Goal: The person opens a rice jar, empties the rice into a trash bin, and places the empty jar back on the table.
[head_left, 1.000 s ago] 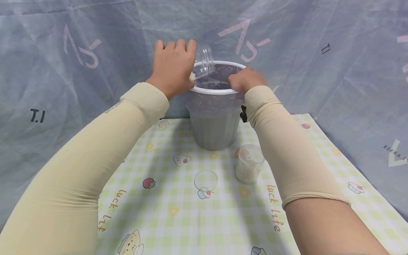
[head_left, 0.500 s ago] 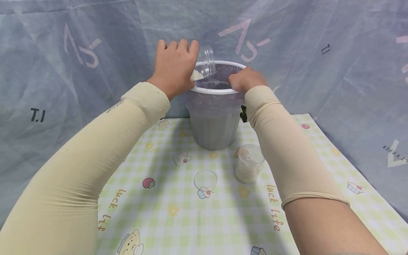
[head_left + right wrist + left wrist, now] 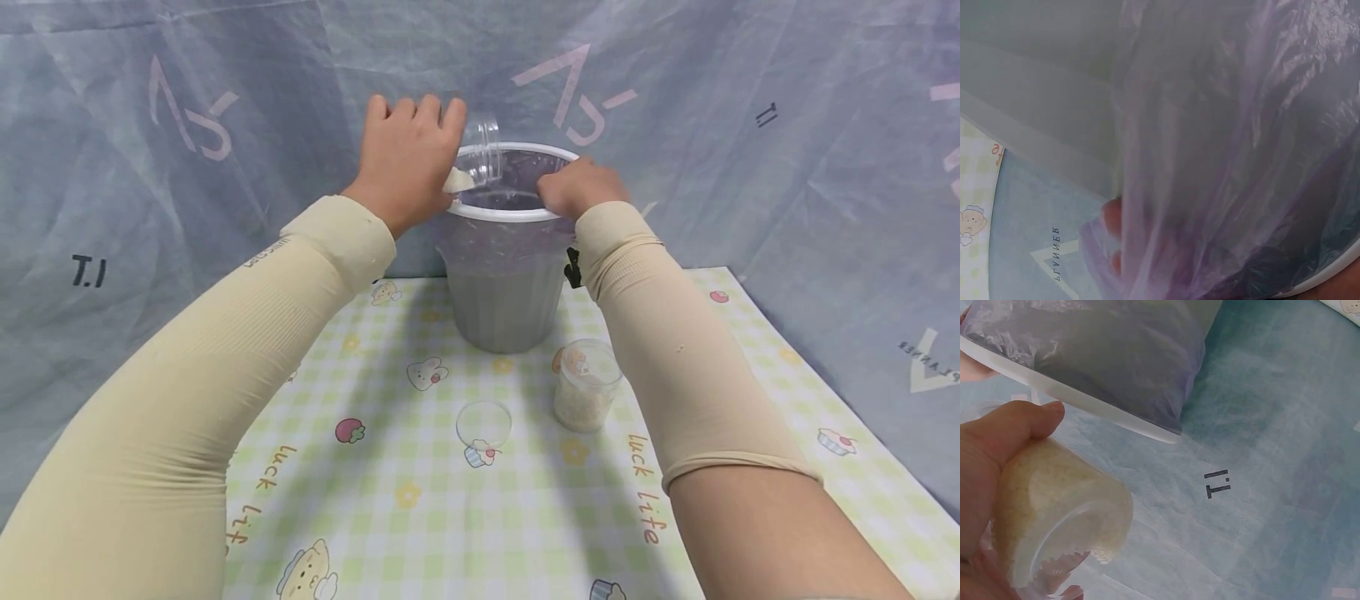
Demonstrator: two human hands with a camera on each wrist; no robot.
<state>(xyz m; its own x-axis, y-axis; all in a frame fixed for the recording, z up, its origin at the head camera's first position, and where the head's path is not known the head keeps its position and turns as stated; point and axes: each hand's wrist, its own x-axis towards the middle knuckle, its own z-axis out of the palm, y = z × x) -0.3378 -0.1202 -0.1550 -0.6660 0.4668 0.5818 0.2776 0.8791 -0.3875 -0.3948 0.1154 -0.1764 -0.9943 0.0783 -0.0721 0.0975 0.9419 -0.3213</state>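
Observation:
My left hand (image 3: pixel 412 158) grips a clear plastic jar (image 3: pixel 483 150), tipped on its side with its mouth over the bin. Pale, rice-like grains (image 3: pixel 460 179) lie inside it along the lower wall; in the left wrist view the jar (image 3: pixel 1066 487) shows its base, with the thumb along its side. The grey bin (image 3: pixel 506 304) has a white rim (image 3: pixel 517 216) and a thin purple bag lining (image 3: pixel 1160 156) folded over it. At the bin's right side, my right hand (image 3: pixel 583 188) grips the rim, its fingers (image 3: pixel 1112 215) partly veiled by the bag.
Before the bin, a second clear jar (image 3: pixel 587 396) of pale grains stands near the right forearm. A clear round lid (image 3: pixel 483 427) lies left of it on the checked tablecloth (image 3: pixel 450 517). A black object (image 3: pixel 573 267) shows beside the bin. Blue-grey sheeting (image 3: pixel 285 83) hangs behind.
The grains have slid toward the jar's mouth and show more than a second ago. My left hand shifted slightly right with the jar, then back left. The right hand stays at the rim.

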